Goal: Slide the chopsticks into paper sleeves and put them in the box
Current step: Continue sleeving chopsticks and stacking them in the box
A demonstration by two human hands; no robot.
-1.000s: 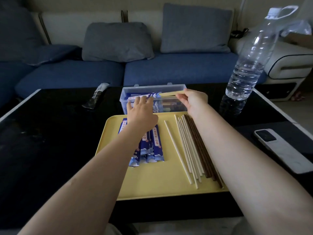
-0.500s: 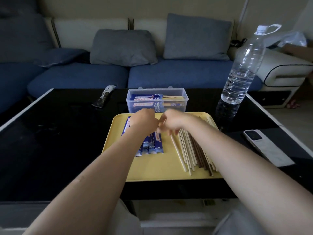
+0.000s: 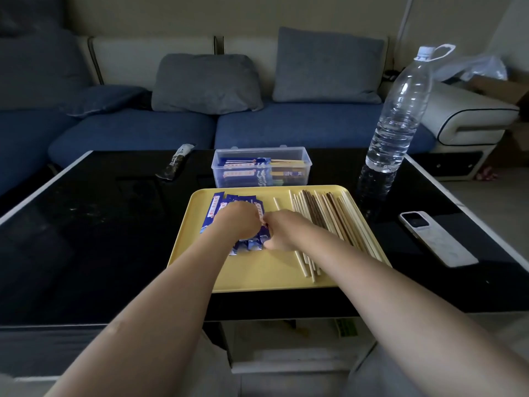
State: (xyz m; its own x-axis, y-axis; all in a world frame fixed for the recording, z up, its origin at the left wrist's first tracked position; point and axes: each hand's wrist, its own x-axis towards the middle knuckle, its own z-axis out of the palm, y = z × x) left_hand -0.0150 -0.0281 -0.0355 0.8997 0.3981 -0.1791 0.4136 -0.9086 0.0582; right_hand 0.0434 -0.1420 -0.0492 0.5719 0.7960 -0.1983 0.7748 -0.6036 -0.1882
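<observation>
Reaching down together onto a yellow tray (image 3: 252, 279) on a glossy black coffee table (image 3: 100, 239): left hand (image 3: 239, 222) and right hand (image 3: 282, 229) side by side over blue paper sleeves (image 3: 216, 209), grip hidden, cannot tell. Bare chopsticks (image 3: 329, 216) fanned at right. Clear box (image 3: 260, 166) beyond, holding sleeved pairs. Water bottle (image 3: 400, 116), phone (image 3: 436, 237), blue sofa (image 3: 300, 127) with grey cushions (image 3: 204, 83) behind.

Nothing here can be read. The blue sleeves (image 3: 217, 209) on the tray, at 12 o'clock from the hands, carry pale strips with red marks, too small and blurred to make out. The sleeves in the box (image 3: 240, 164) show like strips, also unreadable. The wrapper (image 3: 175, 163) at 10 o'clock bears dark marks that cannot be told.
</observation>
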